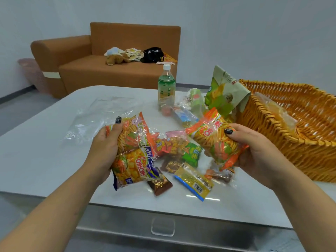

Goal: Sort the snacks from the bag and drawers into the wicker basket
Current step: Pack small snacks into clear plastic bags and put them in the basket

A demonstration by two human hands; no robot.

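My left hand (pixel 107 144) grips two snack packets through a clear plastic bag (pixel 101 113): an orange stick-snack packet (pixel 133 135) and a yellow corn-snack packet (pixel 130 169) below it. My right hand (pixel 254 150) holds another orange stick-snack packet (pixel 216 140) above the table, just left of the wicker basket (pixel 291 135). Between my hands several small snacks lie on the white table (pixel 45 157): a green-ended packet (pixel 181 146), a brown bar (pixel 160 184) and a yellow bar (pixel 195 180). A clear wrapped item (pixel 278 110) lies inside the basket.
A green drink bottle (pixel 166 88) stands at the table's far side, with a big green snack bag (pixel 225 91) leaning on the basket and small wrapped items (pixel 185 113) beside it. A drawer handle (pixel 163 227) shows below the table's front edge. An orange sofa (pixel 109 70) stands behind.
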